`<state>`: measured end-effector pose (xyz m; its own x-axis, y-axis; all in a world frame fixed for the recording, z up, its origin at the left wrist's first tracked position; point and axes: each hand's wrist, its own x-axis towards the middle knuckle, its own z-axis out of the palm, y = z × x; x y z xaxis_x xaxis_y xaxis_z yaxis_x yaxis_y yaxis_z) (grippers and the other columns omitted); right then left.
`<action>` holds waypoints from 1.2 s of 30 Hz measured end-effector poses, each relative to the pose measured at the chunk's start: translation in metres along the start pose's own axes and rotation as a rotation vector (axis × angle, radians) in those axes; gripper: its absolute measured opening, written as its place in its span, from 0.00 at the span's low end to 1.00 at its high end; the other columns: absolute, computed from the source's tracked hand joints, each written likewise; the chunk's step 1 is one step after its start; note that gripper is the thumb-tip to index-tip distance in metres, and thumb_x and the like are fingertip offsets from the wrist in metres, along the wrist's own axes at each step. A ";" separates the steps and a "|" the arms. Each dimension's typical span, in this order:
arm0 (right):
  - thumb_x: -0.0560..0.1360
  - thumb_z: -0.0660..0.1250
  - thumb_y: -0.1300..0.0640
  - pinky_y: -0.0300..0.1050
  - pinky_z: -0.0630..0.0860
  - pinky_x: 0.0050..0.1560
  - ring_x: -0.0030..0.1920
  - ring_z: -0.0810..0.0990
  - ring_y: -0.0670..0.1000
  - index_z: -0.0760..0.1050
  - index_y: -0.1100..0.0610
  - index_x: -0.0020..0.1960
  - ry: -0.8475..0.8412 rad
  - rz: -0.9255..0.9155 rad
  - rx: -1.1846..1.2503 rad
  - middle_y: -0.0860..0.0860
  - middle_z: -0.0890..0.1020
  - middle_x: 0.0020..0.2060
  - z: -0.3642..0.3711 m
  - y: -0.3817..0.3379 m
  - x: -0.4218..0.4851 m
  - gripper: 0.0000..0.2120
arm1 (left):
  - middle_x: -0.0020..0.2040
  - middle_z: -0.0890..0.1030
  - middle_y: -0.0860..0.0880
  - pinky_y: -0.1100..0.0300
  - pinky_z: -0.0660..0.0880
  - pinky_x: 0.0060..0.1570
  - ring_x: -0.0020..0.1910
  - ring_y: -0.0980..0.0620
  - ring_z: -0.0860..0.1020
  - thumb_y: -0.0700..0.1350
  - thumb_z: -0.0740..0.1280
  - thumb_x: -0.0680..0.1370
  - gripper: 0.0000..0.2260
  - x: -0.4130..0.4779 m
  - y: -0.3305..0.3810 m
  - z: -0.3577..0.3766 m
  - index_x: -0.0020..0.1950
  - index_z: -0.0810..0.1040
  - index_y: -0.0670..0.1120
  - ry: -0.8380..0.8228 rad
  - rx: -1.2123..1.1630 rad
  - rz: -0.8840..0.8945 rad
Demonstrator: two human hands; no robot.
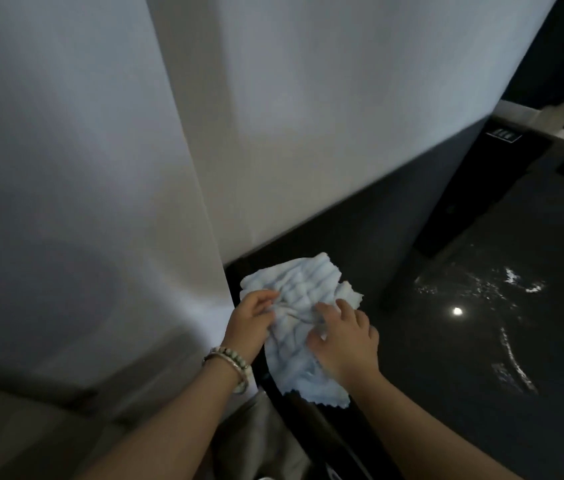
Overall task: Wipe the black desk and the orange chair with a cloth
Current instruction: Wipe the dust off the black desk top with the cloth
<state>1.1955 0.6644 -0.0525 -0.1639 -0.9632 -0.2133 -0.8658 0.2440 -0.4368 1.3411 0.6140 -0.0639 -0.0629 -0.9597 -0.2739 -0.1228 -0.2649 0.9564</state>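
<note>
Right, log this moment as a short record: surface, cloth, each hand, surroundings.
surface: glossy black desk, wet streaks on its right part
tool: pale blue waffle-textured cloth, crumpled, on the desk's near-left corner
left: left hand pinches a fold of the cloth; beaded bracelets on its wrist
right: right hand lies on the cloth, fingers bent; grip unclear
surroundings: white wall beside the desk's left end

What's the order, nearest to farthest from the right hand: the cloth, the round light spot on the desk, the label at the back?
1. cloth, under the right hand.
2. round light spot, right, on the desk.
3. label, far back right.
</note>
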 end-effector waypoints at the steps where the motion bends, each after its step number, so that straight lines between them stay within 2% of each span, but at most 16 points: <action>1: 0.78 0.57 0.47 0.54 0.51 0.72 0.75 0.51 0.56 0.57 0.46 0.73 0.031 -0.019 -0.064 0.52 0.54 0.76 0.000 -0.005 0.002 0.24 | 0.48 0.78 0.50 0.67 0.74 0.45 0.48 0.55 0.76 0.31 0.61 0.77 0.14 0.001 0.000 -0.004 0.45 0.77 0.49 0.002 -0.039 0.002; 4: 0.78 0.57 0.44 0.56 0.45 0.73 0.76 0.43 0.56 0.54 0.45 0.75 0.054 -0.140 -0.132 0.51 0.46 0.77 0.006 -0.026 0.022 0.27 | 0.46 0.79 0.50 0.61 0.76 0.46 0.46 0.53 0.78 0.33 0.60 0.78 0.12 0.000 0.001 -0.014 0.45 0.78 0.47 0.046 -0.137 -0.002; 6: 0.76 0.58 0.40 0.61 0.46 0.72 0.76 0.40 0.58 0.49 0.42 0.75 -0.045 -0.172 -0.139 0.49 0.43 0.77 0.013 -0.040 0.036 0.31 | 0.48 0.80 0.50 0.62 0.77 0.45 0.47 0.55 0.78 0.33 0.59 0.78 0.13 -0.001 -0.003 -0.020 0.44 0.78 0.50 0.102 -0.097 -0.009; 8: 0.75 0.59 0.37 0.68 0.47 0.70 0.75 0.37 0.61 0.43 0.38 0.75 -0.201 -0.157 -0.201 0.47 0.39 0.76 0.025 -0.042 0.051 0.35 | 0.49 0.80 0.49 0.55 0.76 0.50 0.51 0.51 0.78 0.35 0.62 0.77 0.13 0.003 -0.014 -0.027 0.44 0.77 0.54 0.199 -0.012 -0.036; 11: 0.76 0.58 0.37 0.73 0.46 0.68 0.74 0.34 0.62 0.40 0.37 0.75 -0.252 -0.197 -0.324 0.48 0.36 0.76 0.035 -0.039 0.071 0.36 | 0.49 0.80 0.49 0.49 0.74 0.56 0.52 0.46 0.78 0.39 0.64 0.77 0.11 0.005 -0.027 -0.035 0.43 0.76 0.55 0.269 0.058 -0.091; 19: 0.76 0.58 0.39 0.76 0.50 0.65 0.74 0.37 0.65 0.43 0.38 0.75 -0.262 -0.250 -0.353 0.49 0.38 0.76 0.039 -0.093 0.134 0.33 | 0.44 0.78 0.51 0.57 0.71 0.46 0.46 0.47 0.78 0.40 0.64 0.78 0.09 -0.002 -0.044 -0.048 0.46 0.74 0.55 0.299 0.036 -0.123; 23: 0.75 0.60 0.40 0.70 0.53 0.67 0.75 0.40 0.62 0.48 0.39 0.75 -0.209 -0.279 -0.309 0.48 0.43 0.77 0.040 -0.079 0.120 0.32 | 0.40 0.78 0.55 0.62 0.70 0.41 0.39 0.55 0.75 0.49 0.63 0.69 0.05 -0.003 -0.039 -0.061 0.43 0.74 0.58 0.347 0.129 -0.052; 25: 0.75 0.60 0.41 0.67 0.54 0.68 0.75 0.41 0.60 0.49 0.40 0.74 -0.172 -0.320 -0.317 0.47 0.44 0.77 0.039 -0.059 0.094 0.32 | 0.41 0.79 0.54 0.61 0.69 0.43 0.41 0.54 0.76 0.48 0.65 0.71 0.05 -0.005 -0.037 -0.062 0.42 0.74 0.59 0.333 0.168 -0.053; 27: 0.76 0.59 0.41 0.64 0.52 0.70 0.76 0.41 0.58 0.49 0.40 0.74 -0.164 -0.334 -0.307 0.47 0.44 0.77 0.035 -0.035 0.066 0.31 | 0.44 0.80 0.52 0.60 0.71 0.46 0.45 0.51 0.77 0.42 0.65 0.76 0.09 -0.007 -0.038 -0.056 0.45 0.74 0.57 0.285 0.201 -0.043; 32: 0.74 0.59 0.39 0.60 0.50 0.71 0.76 0.40 0.53 0.52 0.41 0.74 -0.168 -0.279 -0.292 0.45 0.46 0.76 0.019 0.019 0.009 0.31 | 0.56 0.75 0.53 0.62 0.69 0.54 0.54 0.56 0.73 0.37 0.63 0.77 0.14 -0.018 -0.044 -0.025 0.61 0.75 0.47 0.134 0.462 0.121; 36: 0.73 0.57 0.35 0.66 0.47 0.70 0.75 0.38 0.57 0.48 0.41 0.74 -0.193 -0.158 -0.350 0.47 0.43 0.77 0.024 0.016 -0.003 0.34 | 0.61 0.75 0.49 0.63 0.65 0.61 0.61 0.51 0.72 0.36 0.64 0.76 0.16 -0.012 -0.049 -0.008 0.63 0.75 0.45 0.120 0.652 0.290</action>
<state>1.1937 0.6740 -0.0802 0.0462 -0.9387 -0.3417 -0.9868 0.0102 -0.1615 1.3554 0.6376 -0.1072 -0.0780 -0.9965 0.0306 -0.6859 0.0759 0.7237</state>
